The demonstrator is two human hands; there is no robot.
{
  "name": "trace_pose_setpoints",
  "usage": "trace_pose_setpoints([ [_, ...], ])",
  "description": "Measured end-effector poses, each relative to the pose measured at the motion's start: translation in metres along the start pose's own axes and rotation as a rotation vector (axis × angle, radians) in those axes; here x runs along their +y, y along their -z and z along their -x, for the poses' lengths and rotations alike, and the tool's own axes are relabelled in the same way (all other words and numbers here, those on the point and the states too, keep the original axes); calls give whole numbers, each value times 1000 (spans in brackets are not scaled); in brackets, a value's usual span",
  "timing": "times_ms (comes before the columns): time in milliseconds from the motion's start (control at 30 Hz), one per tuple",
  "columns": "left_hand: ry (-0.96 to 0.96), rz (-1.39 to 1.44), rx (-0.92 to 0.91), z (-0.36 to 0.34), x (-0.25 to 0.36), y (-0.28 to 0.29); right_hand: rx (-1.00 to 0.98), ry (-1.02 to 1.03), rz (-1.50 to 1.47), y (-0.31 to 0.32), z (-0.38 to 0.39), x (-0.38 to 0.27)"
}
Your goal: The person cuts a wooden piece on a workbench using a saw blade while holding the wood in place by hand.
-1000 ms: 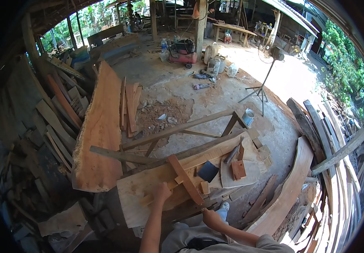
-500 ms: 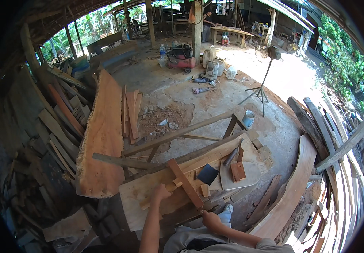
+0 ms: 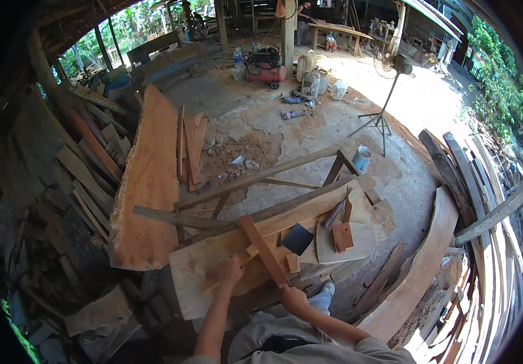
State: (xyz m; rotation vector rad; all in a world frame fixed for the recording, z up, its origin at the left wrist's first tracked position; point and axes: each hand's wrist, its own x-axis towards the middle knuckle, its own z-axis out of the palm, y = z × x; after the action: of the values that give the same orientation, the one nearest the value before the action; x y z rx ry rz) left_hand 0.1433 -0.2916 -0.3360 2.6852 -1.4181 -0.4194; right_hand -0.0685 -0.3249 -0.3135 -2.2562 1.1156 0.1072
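My left hand (image 3: 230, 270) is closed around a light wooden strip (image 3: 250, 252), which shows past both sides of the fist. The strip reaches up to a reddish-brown board (image 3: 262, 250) lying crosswise on the bench. My right hand (image 3: 295, 299) is closed at that board's near end; whatever its fingers hold is hidden. Just right of the board lie a dark square sheet (image 3: 298, 239) and a small pale wood block (image 3: 293, 262). Farther right, a reddish wooden block (image 3: 342, 236) and a dark cylindrical tool (image 3: 333, 215) rest on a pale rounded board (image 3: 358, 244).
A long timber frame (image 3: 261, 176) stands beyond the bench. At left, a wide slab (image 3: 146, 182) leans near stacked planks; more long timbers (image 3: 486, 206) lie at right. A pedestal fan (image 3: 384, 103), a red compressor (image 3: 265, 73) and a metal bucket (image 3: 362, 159) stand farther out.
The whole view has shifted a little upward. My right hand has come closer against the near end of the reddish-brown board. My left hand stays closed on the strip.
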Motion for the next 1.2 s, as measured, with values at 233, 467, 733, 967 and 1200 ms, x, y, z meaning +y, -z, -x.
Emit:
trace_pose_setpoints([
  [233, 63, 221, -77, -14, -9, 1, 144, 126, 30, -28, -85, -40],
  [467, 59, 223, 34, -6, -2, -1, -33, -31, 84, -7, 2, 3],
  [733, 27, 169, 24, -7, -7, 1, 122, 113, -17, -20, -81, -45],
  [967, -56, 122, 65, 4, 6, -4, 49, -43, -37, -6, 18, 9],
  [1200, -120, 74, 50, -1, 9, -4, 70, -79, -46, -21, -17, -9],
])
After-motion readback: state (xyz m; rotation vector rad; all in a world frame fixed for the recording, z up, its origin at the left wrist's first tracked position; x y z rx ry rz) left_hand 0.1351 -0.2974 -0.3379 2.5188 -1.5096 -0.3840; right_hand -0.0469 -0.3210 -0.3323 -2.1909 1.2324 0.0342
